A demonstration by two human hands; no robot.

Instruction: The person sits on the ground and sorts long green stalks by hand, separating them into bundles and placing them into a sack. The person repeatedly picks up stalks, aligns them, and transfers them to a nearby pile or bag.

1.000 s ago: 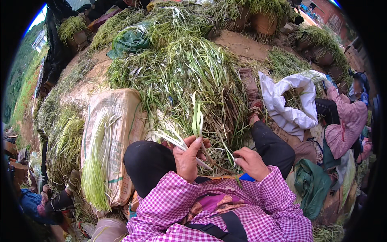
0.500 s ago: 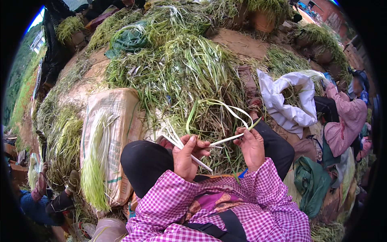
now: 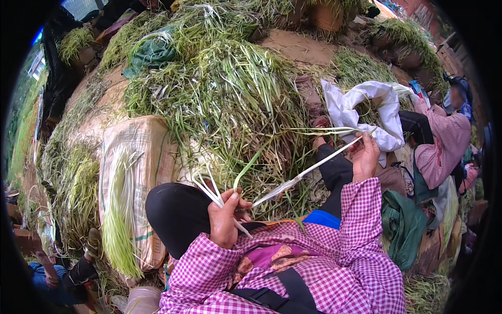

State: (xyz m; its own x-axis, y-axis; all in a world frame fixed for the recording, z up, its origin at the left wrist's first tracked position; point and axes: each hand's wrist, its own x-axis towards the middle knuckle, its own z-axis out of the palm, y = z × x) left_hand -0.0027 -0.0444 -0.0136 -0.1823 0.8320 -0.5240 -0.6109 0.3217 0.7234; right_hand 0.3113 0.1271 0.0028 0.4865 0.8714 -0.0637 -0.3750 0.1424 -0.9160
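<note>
My left hand (image 3: 225,222), above my left knee, is closed round several slim white scallion-like stalks (image 3: 208,191); their ends stick out on both sides of the fingers. My right hand (image 3: 365,159) is raised to the right, thumb and fingers pinching a long white strand (image 3: 324,160) that runs taut down to my left hand. A thin, filmy skin shows on its lower part. Pale green leaves (image 3: 321,131) trail leftward from the right fingertips. One green leaf (image 3: 251,162) rises from the left hand. Exactly how the strand joins the held stalks is hidden by my fingers.
A large heap of green stalks (image 3: 246,99) lies ahead. On the left, a trimmed pale bundle (image 3: 119,209) rests on a woven sack (image 3: 157,149). To the right are a white sack (image 3: 340,107), a green cloth (image 3: 402,225) and a seated person in a checked top (image 3: 444,136).
My right hand has moved right and up, drawing the strand out long and straight. The gap between my hands has widened. My left hand has shifted slightly left and down, keeping its stalks.
</note>
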